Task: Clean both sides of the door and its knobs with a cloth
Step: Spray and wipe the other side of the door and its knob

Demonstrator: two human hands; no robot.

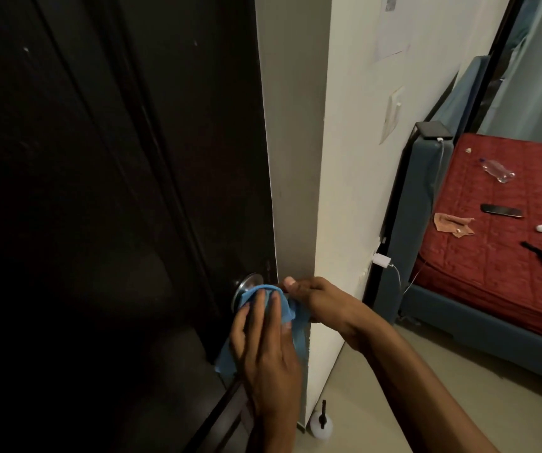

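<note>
Head view: blue cloth [281, 305] draped over metal knob [246, 287] at dark door [132, 191] edge; left hand [263, 341] w/ straight fingers pressed on cloth; right hand [315, 299] pinched cloth beside knob; bed [508, 256] at right w/ bottle [496, 170], phone [502, 211].

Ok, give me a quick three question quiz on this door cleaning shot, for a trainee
1. True or false: the blue cloth is draped over the door knob.
2. Which hand presses flat on the cloth: A left, B right?
3. What clear item lies on the red bed cover?

Key
1. True.
2. A: the left hand lies flat, while the right hand grips the cloth beside the door edge.
3. A plastic bottle.
</note>
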